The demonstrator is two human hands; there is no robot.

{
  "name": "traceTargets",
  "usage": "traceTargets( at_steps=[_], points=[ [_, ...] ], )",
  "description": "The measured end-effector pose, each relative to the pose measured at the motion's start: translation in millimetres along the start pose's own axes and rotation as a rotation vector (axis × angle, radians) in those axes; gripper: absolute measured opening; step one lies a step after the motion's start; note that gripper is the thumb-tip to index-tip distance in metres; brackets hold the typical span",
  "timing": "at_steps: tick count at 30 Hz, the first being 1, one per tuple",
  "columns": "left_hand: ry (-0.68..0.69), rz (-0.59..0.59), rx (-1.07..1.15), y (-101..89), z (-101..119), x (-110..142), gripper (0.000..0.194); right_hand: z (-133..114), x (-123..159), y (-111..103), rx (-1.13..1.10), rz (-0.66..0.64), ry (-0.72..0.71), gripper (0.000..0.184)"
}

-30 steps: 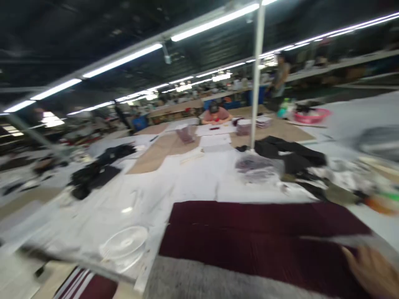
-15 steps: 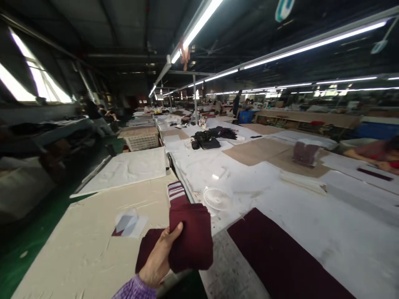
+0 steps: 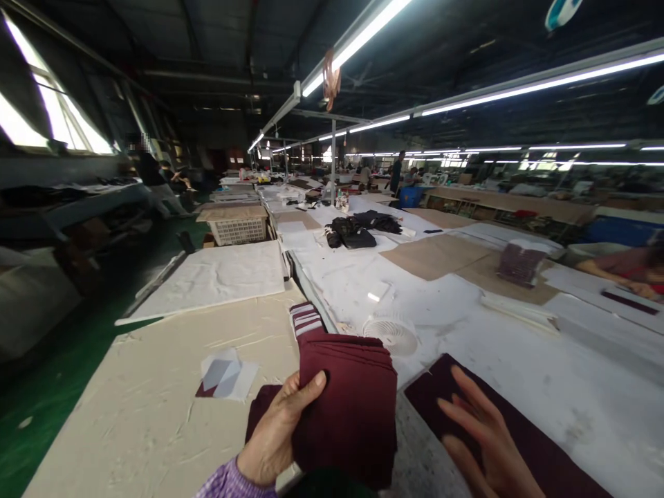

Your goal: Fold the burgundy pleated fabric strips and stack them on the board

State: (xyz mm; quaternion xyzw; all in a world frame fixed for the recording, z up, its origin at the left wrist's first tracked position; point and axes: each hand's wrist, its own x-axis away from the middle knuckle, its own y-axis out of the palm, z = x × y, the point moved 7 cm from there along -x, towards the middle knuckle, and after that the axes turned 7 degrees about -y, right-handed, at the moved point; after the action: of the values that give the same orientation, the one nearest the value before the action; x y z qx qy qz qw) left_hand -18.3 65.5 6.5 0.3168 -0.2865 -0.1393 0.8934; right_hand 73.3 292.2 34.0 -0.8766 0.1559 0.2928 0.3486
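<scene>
My left hand [image 3: 277,429], in a purple sleeve, grips a stack of maroon fabric pieces [image 3: 345,408], thumb on top and the layers fanned at the upper edge. Beyond the stack lies a maroon piece with white stripes [image 3: 306,319]. More maroon fabric shows behind my left wrist; whether it is held too, I cannot tell. My right hand [image 3: 482,436] is open, fingers spread, over a long dark maroon fabric strip [image 3: 539,443] on the white table [image 3: 586,366]. Contact between that hand and the strip is unclear.
A white fan [image 3: 389,332] lies beyond the stack. On the cream-covered table [image 3: 129,408] are pale and maroon scraps [image 3: 228,373]. Dark garments [image 3: 357,230] and a bundle of purple pieces [image 3: 521,263] sit farther off. A co-worker [image 3: 627,270] leans in at right.
My view swung left from the long strip to the cream table, bringing my left hand with the stack into sight. My right hand, out of view half a second ago, is back over the strip.
</scene>
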Motion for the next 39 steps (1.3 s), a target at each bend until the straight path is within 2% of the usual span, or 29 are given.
traceTargets(
  at_steps=[1,2,5,9,13,16,20,27,31,34,37,39],
  points=[
    [0.000,-0.016,-0.040,-1.4,4,2,0.023,-23,-21,14,0.037,-0.015,-0.110,0.029],
    [0.000,-0.039,-0.080,-2.5,8,4,0.023,-41,-41,28,0.044,-0.021,-0.160,0.026],
    [0.022,-0.110,-0.195,-8.3,23,9,0.024,-76,-84,69,0.023,-0.083,-0.240,0.020],
    [0.019,-0.135,-0.249,-24.7,42,7,0.026,-89,-99,107,-0.002,-0.113,-0.265,0.018],
    [0.026,-0.122,-0.215,-40.5,59,0,0.025,-96,-102,127,-0.002,-0.080,-0.309,0.021],
    [0.012,-0.172,-0.203,-43.8,65,-4,0.026,-98,-108,141,-0.005,-0.089,-0.283,0.019],
    [0.011,-0.209,-0.193,-46.3,74,-7,0.025,-85,-111,154,-0.038,-0.079,-0.150,0.015],
    [0.092,-0.042,-0.036,-72.9,100,-12,0.018,-70,-102,165,-0.097,-0.018,-0.004,0.014],
    [0.105,-0.023,0.035,-80.9,104,-12,0.017,-80,-102,172,0.033,-0.041,-0.056,0.012],
    [0.074,-0.048,0.061,-82.5,103,-11,0.017,-89,-106,179,0.027,-0.085,-0.071,0.015],
    [0.054,-0.068,0.075,-85.0,104,-9,0.016,-96,-113,178,0.014,-0.006,-0.043,0.011],
    [0.050,-0.071,0.078,-87.9,105,-7,0.017,-102,-117,176,0.030,0.063,-0.062,0.015]
  ],
)
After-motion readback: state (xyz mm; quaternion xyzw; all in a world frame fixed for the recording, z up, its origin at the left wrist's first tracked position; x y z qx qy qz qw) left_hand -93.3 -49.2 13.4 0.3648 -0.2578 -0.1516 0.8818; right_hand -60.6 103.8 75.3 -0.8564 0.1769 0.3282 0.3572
